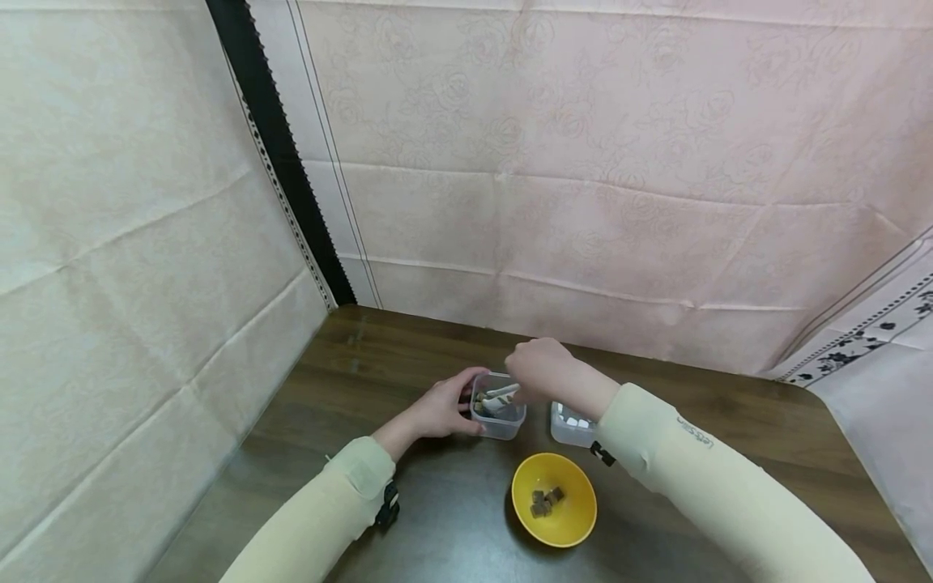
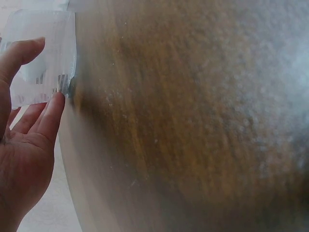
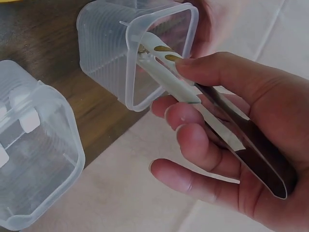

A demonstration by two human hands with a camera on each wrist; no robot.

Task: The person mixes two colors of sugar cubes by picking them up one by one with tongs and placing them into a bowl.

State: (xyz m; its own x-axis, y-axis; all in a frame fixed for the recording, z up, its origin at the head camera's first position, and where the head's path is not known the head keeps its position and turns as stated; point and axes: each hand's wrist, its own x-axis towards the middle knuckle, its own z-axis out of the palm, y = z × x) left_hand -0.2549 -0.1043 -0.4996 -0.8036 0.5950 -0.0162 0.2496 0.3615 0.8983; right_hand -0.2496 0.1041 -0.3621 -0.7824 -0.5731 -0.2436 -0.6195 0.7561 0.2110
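Note:
My left hand [image 1: 440, 406] holds a clear plastic container [image 1: 501, 429] from its left side. In the left wrist view the thumb lies across one side of this container [image 2: 50, 63], and fingertips touch another. With my right hand [image 1: 543, 368] I grip a pair of tongs [image 3: 169, 79], metal at the handle and white toward the ends. The tips of the tongs reach inside the container, beside small brownish pieces [image 1: 479, 401]. Whether they pinch a piece is hard to tell. Nearer to me stands a yellow bowl [image 1: 577, 495] with several brown cubes [image 1: 542, 506] in it.
A second clear container [image 1: 571, 436] with white cubes [image 3: 30, 121] stands right of the first, partly behind my right sleeve [image 1: 656, 441]. All stand on a dark wooden table [image 1: 437, 502]. A cloth-covered wall [image 1: 583, 227] rises behind, another at left.

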